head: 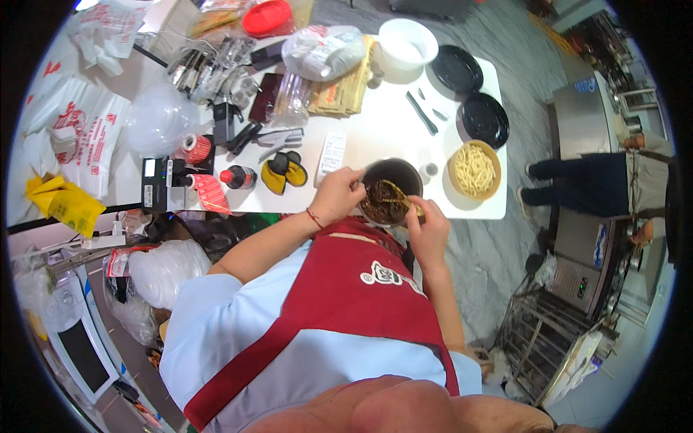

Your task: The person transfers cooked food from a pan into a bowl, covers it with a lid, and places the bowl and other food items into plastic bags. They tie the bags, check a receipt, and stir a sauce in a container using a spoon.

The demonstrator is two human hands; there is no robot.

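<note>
A round metal pot stands at the table's near edge, with a dark, chunky sauce in it. My left hand grips the pot's rim on its left side. In my right hand is the handle of a yellowish spoon, whose head dips into the sauce. To the right of the pot, a tan bowl holds pale noodles. Between pot and bowl sits a small, lidded clear container. A printed paper slip lies just beyond my left hand.
Two black plates and a white tub stand at the far right of the white table. Left are a red-capped bottle, a stapler and a label printer. A co-worker stands by steel counters at right.
</note>
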